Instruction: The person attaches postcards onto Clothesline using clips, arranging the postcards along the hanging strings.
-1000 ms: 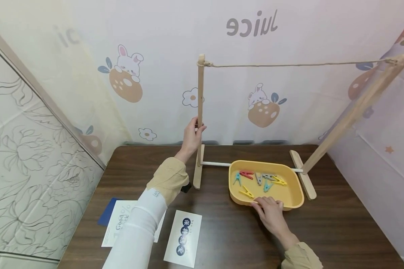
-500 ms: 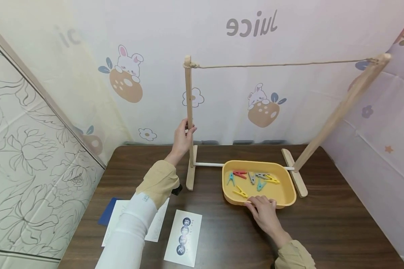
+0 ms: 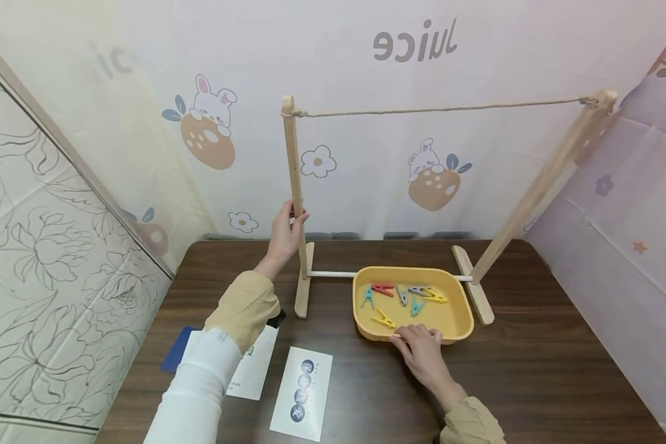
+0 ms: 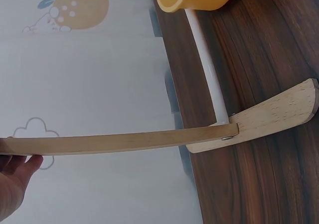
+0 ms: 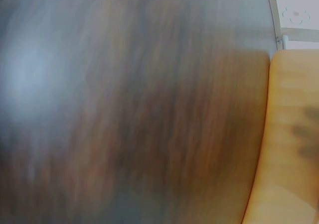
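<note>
My left hand (image 3: 284, 237) grips the left post (image 3: 291, 148) of a wooden stand partway up. The left wrist view shows the thumb and fingers of that left hand (image 4: 15, 181) at the post (image 4: 114, 143). A twine cord (image 3: 438, 111) runs between the post tops. My right hand (image 3: 423, 356) pinches the front rim of a yellow plastic basin (image 3: 452, 308), which stands in front of the stand's white crossbar (image 3: 333, 274). Inside lie several clothespins, including a yellow clothespin (image 3: 384, 319) and a red clothespin (image 3: 383, 290). The right wrist view catches only the basin's side (image 5: 291, 94).
A white card with round blue characters (image 3: 303, 392) lies at the table's front. To its left, another white card (image 3: 255, 364) and a dark blue card (image 3: 176, 351) are partly under my left sleeve. A printed curtain (image 3: 366, 185) hangs behind the brown table (image 3: 560, 357).
The stand and the basin have slid left together across the table, with both hands keeping hold. The cards stay where they were, and more of the white one shows beside my sleeve.
</note>
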Tool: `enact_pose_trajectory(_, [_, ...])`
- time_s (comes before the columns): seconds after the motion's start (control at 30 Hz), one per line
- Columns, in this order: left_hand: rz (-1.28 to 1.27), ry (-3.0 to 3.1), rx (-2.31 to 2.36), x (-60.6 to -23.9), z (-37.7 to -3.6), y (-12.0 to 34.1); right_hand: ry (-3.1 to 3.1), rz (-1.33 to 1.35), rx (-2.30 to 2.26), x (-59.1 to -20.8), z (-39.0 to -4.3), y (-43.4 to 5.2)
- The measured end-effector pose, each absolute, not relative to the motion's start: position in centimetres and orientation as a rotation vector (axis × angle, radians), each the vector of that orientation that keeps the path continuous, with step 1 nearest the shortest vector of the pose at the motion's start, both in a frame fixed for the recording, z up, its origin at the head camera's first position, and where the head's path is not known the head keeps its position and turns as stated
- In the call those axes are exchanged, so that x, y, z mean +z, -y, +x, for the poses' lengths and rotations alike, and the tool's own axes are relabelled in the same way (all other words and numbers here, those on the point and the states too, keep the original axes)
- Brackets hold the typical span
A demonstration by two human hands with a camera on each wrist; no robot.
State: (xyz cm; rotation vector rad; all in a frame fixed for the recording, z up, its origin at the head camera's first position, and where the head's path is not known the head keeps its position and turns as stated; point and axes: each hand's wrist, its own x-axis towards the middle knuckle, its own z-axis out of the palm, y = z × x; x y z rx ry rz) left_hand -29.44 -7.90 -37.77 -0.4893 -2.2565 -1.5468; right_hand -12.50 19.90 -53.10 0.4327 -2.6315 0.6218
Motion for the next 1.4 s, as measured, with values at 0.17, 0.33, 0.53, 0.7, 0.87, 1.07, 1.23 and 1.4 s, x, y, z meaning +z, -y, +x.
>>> enact_pose_trajectory(0.17, [-0.491,2.263,-1.535,-37.9,-29.2,8.6,2.664,0.427,0.636,-53.1,-12.3,-18.8])
enact_pose_trajectory(0.33, [-0.49,2.272,-1.534,-37.8,-28.7,9.3,2.677,0.426,0.639,-52.9,-12.0,-17.9])
enact_pose_trajectory(0.53, [-0.468,2.292,-1.554,-37.7,-28.2,10.2,2.692,0.418,0.639,-52.8,-11.9,-17.4])
enact_pose_trajectory(0.7, [-0.459,2.297,-1.535,-37.8,-27.9,10.7,2.706,0.41,0.635,-52.8,-11.8,-17.1])
enact_pose_trajectory(0.87, [-0.424,2.308,-1.54,-37.7,-27.5,11.1,2.719,0.402,0.643,-52.6,-11.7,-16.9])
enact_pose_trajectory(1.07, [-0.427,2.283,-1.551,-37.4,-26.8,11.7,2.729,0.393,0.646,-52.5,-11.5,-16.6])
enact_pose_trajectory(1.23, [-0.419,2.276,-1.548,-37.8,-26.8,12.2,2.751,0.375,0.645,-52.3,-11.4,-16.4])
enact_pose_trajectory(1.4, [-0.414,2.271,-1.528,-37.8,-26.4,12.4,2.776,0.366,0.646,-52.3,-11.3,-16.3])
